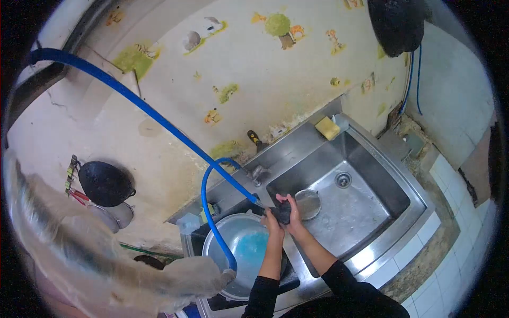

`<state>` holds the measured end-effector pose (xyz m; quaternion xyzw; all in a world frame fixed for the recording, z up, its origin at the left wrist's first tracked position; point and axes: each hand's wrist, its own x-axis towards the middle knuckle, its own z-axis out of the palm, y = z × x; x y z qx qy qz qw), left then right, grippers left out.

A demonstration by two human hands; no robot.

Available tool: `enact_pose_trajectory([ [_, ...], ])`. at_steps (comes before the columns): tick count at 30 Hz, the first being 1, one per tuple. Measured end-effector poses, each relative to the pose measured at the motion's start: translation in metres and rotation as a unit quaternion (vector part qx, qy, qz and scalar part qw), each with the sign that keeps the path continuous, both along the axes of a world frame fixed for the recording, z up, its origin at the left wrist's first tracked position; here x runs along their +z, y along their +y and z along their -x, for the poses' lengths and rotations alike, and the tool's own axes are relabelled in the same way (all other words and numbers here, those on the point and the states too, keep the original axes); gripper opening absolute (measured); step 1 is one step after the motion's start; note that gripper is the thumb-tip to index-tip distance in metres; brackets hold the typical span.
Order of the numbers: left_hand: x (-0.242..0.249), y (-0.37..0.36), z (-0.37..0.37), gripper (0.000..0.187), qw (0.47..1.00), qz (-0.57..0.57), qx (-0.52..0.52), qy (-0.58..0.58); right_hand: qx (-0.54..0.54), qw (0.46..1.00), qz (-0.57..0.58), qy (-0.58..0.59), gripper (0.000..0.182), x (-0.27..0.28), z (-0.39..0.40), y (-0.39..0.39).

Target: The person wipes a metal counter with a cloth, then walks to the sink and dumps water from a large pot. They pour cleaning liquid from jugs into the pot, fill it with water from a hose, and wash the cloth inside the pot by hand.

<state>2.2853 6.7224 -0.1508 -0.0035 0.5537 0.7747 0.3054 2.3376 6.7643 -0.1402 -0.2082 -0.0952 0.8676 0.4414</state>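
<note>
Over the divider between two steel basins, my left hand [272, 222] and my right hand [294, 216] are closed together around a small dark object [283, 213]. Its kind cannot be made out. A bit of pink shows at its upper end, by my right fingertips. Just right of my right hand, a round, shallow strainer-like item [308, 204] lies in the right basin [366, 206]. Left of my hands, a wide metal bowl [213, 244] with bluish liquid fills most of the left basin. A blue hose [164, 123] slopes down to beside my left fingers.
A tap [258, 174] stands at the back ledge, with a second blue hose [205, 199] looping over the bowl. A yellow sponge [327, 128] rests at the back corner. Plastic-wrapped bulk [95, 259] crowds the left side. A dark wok [106, 184] hangs on the wall.
</note>
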Motion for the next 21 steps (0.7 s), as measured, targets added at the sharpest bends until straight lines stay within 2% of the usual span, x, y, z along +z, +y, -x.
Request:
enact_pose_trajectory([
  [1,-0.028,0.000,0.013,0.030,1.000,0.010,-0.001,0.002,-0.017,0.994,-0.092,-0.058,0.036,0.001,0.001,0.000],
  [2,-0.045,0.000,0.024,0.030,1.000,0.013,-0.001,0.003,-0.017,0.994,-0.089,-0.057,0.036,0.002,0.002,0.001],
  [3,-0.057,0.001,0.032,0.030,0.991,-0.085,-0.054,-0.087,-0.040,0.948,-0.237,-0.209,0.033,0.006,0.000,0.002],
  [4,-0.058,0.000,0.033,0.034,0.962,-0.181,-0.106,-0.175,-0.061,0.857,-0.374,-0.350,0.030,0.020,-0.004,0.002],
  [5,-0.058,-0.008,0.034,0.038,0.961,-0.173,-0.113,-0.182,-0.119,0.880,-0.316,-0.335,0.024,0.036,-0.004,-0.005],
  [6,-0.047,-0.007,0.031,0.038,0.962,-0.173,-0.112,-0.180,-0.119,0.880,-0.316,-0.334,0.024,0.036,-0.003,-0.003],
  [8,-0.031,-0.004,0.025,0.042,0.962,-0.124,-0.085,-0.226,-0.087,0.879,-0.358,-0.302,0.021,0.030,-0.003,-0.003],
  [9,-0.026,-0.005,0.026,0.042,0.952,-0.165,-0.124,-0.228,-0.085,0.880,-0.355,-0.303,0.021,0.028,-0.005,-0.004],
  [10,-0.024,-0.010,0.022,0.042,0.952,-0.160,-0.123,-0.230,-0.085,0.845,-0.441,-0.289,0.018,0.025,-0.009,-0.004],
  [11,-0.021,-0.015,0.016,0.042,0.977,-0.120,-0.178,-0.005,-0.086,0.803,-0.522,-0.275,0.015,0.021,-0.016,-0.003],
  [13,-0.021,0.005,0.024,0.043,0.934,-0.204,-0.169,-0.240,-0.092,0.722,-0.633,-0.264,0.010,0.035,-0.036,-0.001],
  [14,-0.030,0.009,0.036,0.043,0.931,-0.199,-0.179,-0.248,-0.097,0.721,-0.628,-0.276,0.010,0.032,-0.036,0.000],
  [15,-0.038,0.004,0.047,0.043,0.960,-0.112,-0.242,-0.084,-0.130,0.703,-0.646,-0.267,0.008,0.027,-0.034,0.000],
  [16,-0.050,-0.003,0.055,0.040,0.959,-0.089,-0.270,-0.001,-0.163,0.683,-0.664,-0.257,0.008,0.022,-0.032,0.001],
  [18,-0.113,-0.017,0.079,0.035,0.945,-0.148,-0.291,0.011,-0.192,0.677,-0.656,-0.274,0.009,-0.002,-0.023,0.003],
  [19,-0.150,-0.023,0.091,0.033,0.934,-0.206,-0.292,-0.029,-0.161,0.709,-0.617,-0.302,0.010,-0.018,-0.014,0.000],
  [20,-0.242,-0.036,0.135,0.032,0.894,-0.310,-0.310,-0.088,-0.126,0.739,-0.577,-0.324,0.010,-0.027,-0.008,-0.004],
  [21,-0.182,-0.031,0.101,0.031,0.933,-0.236,-0.257,-0.090,-0.097,0.705,-0.597,-0.370,0.011,-0.016,-0.011,0.000],
])
